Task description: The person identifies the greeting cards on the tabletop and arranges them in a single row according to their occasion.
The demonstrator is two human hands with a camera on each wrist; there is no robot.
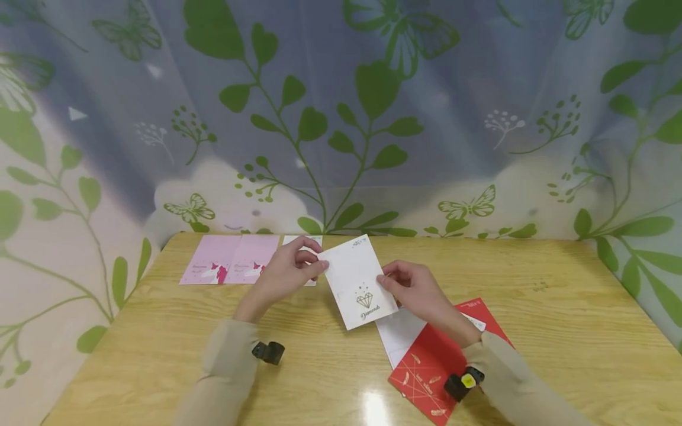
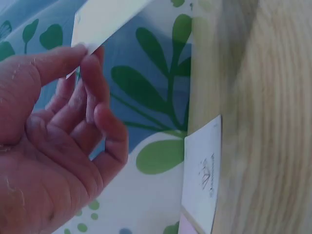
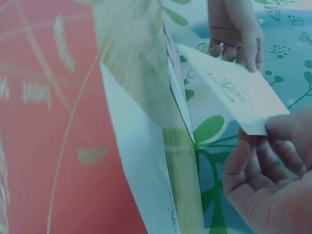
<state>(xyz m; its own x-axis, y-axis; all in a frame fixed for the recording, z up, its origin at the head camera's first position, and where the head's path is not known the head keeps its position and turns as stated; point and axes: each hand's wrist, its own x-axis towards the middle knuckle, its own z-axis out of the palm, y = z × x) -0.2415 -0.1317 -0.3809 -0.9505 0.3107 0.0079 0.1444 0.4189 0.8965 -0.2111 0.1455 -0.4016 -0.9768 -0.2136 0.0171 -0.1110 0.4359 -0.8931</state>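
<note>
A white card (image 1: pixel 348 275) with a gold diamond drawing and the word "Diamonds" is held tilted above the table between both hands. My left hand (image 1: pixel 290 266) pinches its left edge between thumb and fingers; the left wrist view shows the card's corner (image 2: pixel 105 22) in that grip. On the opposite edge, my right hand (image 1: pixel 418 290) pinches the card with thumb on top, also seen in the right wrist view with the card (image 3: pixel 239 92). Below the right forearm lie red cards (image 1: pixel 426 367) with gold feathers, and white cards (image 1: pixel 399 334) partly hidden among them.
Two pink cards (image 1: pixel 213 251) lie side by side at the table's back left. Next to them is another white card (image 1: pixel 301 239), partly covered by the left hand in the head view. A leaf-patterned curtain (image 1: pixel 330 148) hangs behind the wooden table (image 1: pixel 309 378).
</note>
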